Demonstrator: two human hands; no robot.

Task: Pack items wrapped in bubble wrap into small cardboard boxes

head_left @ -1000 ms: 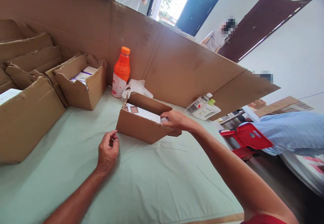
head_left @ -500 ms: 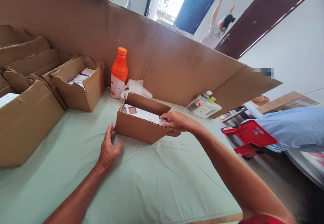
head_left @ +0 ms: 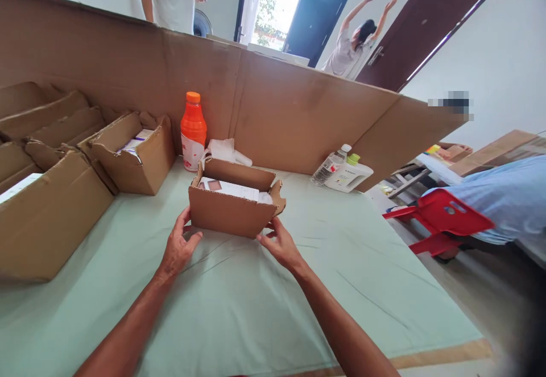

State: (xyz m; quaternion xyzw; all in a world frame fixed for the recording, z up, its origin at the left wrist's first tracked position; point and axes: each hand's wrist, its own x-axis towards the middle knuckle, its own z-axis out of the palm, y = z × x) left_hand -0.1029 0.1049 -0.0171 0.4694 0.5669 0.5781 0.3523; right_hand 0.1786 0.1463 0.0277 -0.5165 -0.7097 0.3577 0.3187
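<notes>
A small open cardboard box [head_left: 230, 215] sits on the green cloth in front of me, with a torn flap at its right end. Inside lie white cartons [head_left: 232, 189], one printed with brown squares, and a bit of clear plastic at the right. My left hand [head_left: 178, 246] is at the box's lower left corner, fingers by the end wall and thumb spread away. At the lower right corner, my right hand [head_left: 281, 245] has its fingertips by the end wall, partly hidden, and its thumb near the bottom edge. Both hands are open, fingers apart.
More cardboard boxes [head_left: 63, 212] crowd the left side. An orange bottle [head_left: 194, 132] and white wrapping [head_left: 224, 150] stand behind the box. A clear bottle [head_left: 330, 165] and a white jug [head_left: 352, 177] are farther right. A cardboard wall [head_left: 290, 115] borders the back; people are beyond.
My right hand has come out of the box and moved down to its lower right corner. My left hand stays at the left corner. The view has shifted slightly.
</notes>
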